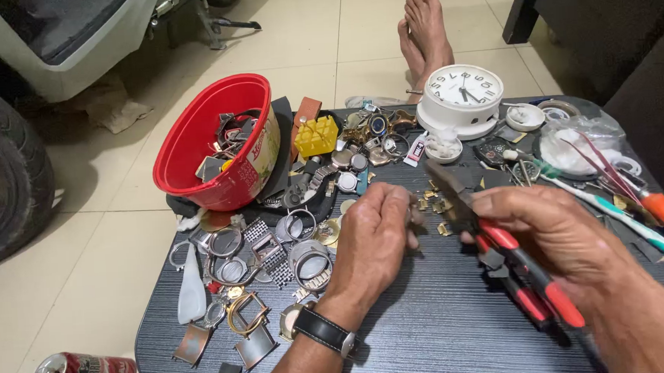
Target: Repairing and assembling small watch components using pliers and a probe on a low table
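My left hand (373, 241) pinches a small metal watch part (415, 218) between its fingertips above the dark table (430, 325); a black wristwatch (323, 332) is on that wrist. My right hand (558, 235) grips red-handled pliers (502, 249), whose dark jaws point up and left toward the small part. Loose gold-coloured bits (433, 202) lie on the table just beyond both hands.
A red bowl (220, 143) of watch parts stands at the back left, with watch cases and bands (275, 254) beside it. A white clock (462, 96), yellow holder (316, 136), tweezers, toothbrush and screwdrivers (663, 211) lie right. Bare feet (424, 30), a tyre, cans (80, 372) surround.
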